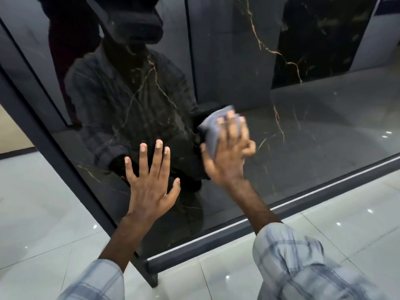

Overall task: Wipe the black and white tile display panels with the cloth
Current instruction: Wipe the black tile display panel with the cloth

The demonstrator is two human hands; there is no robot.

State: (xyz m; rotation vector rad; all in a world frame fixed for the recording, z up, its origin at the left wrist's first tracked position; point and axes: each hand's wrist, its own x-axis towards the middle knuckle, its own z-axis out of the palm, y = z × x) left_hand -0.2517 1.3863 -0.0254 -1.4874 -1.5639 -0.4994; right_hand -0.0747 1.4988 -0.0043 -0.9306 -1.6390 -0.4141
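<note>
Right grip [227,152] flat, pressing cloth [211,131] mid-frame; left grip [151,176], splayed bare on panel [303,137], could leave fresh smears there.

I take this for a tile showroom: a tall, glossy black slab [303,126] with thin gold veins stands in a dark metal frame [238,232] on a floor [43,213] of polished pale tiles catching glints of light.
</note>
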